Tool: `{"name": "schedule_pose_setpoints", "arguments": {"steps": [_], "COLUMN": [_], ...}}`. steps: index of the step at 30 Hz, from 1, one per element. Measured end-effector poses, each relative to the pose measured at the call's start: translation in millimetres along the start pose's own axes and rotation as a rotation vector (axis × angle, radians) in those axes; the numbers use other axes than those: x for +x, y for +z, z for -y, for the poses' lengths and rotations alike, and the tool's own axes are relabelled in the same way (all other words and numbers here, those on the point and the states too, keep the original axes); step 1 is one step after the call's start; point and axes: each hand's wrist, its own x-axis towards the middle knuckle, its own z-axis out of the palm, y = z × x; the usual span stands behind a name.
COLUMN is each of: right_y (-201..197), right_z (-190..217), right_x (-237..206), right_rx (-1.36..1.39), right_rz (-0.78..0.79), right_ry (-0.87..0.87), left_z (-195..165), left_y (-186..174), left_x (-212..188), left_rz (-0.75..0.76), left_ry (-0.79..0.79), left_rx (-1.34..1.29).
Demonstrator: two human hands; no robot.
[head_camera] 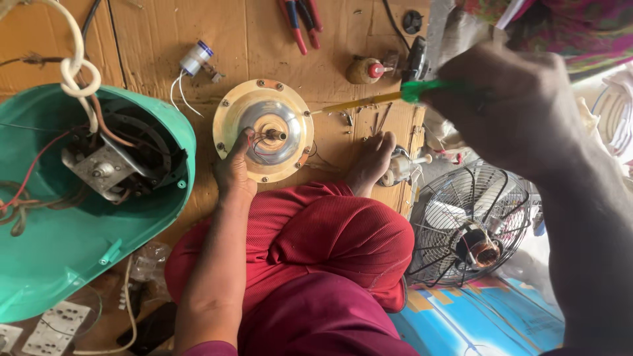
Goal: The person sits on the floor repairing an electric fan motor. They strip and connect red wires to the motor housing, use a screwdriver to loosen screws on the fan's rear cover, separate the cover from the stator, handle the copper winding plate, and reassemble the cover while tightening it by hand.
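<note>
The round metal motor housing (264, 130) lies on the cardboard. The left hand (235, 168) presses its near rim, grip released. The right hand (511, 105) is clenched on a green-handled screwdriver (376, 101), whose shaft lies sideways; its tip probably touches the housing's right edge.

Soft, even daylight fills the workspace, brightest at the right edge, where pale things wash out to near white. The round metal motor housing (264, 130) catches a mild sheen, and shadows on the cardboard (151, 39) stay faint. The right hand (511, 105), close to the lens, is dark and blurred, while the left hand (235, 168) looks sharp.
</note>
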Motion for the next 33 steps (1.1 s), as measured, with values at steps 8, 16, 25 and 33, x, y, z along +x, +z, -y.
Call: {"name": "schedule_pose_setpoints", "arguments": {"steps": [8,16,25,33], "right_y": [60.2,208.1,205.0,203.1], "right_z": [-30.4,-54.6,-40.0,-25.8], "right_x": [-13.3,-24.0,-15.5,-0.3], "right_rx": [0.891,0.860,1.141,1.081], "right_rz": [-0.345,-0.609,-0.614,-0.674], "right_ry": [0.137,0.421,0.358,0.347], "left_z": [-13.5,-11.5,-27.0,-34.4], "left_y": [14.6,5.2,4.9,-7.3], "left_x": [-13.1,-4.6,-12.4,-1.5], "left_rz": [0.059,0.116,0.468,0.266], "left_ry": [0.000,0.007,-0.128,-0.109], "left_rx": [-0.035,-0.009,0.172,0.109]}}
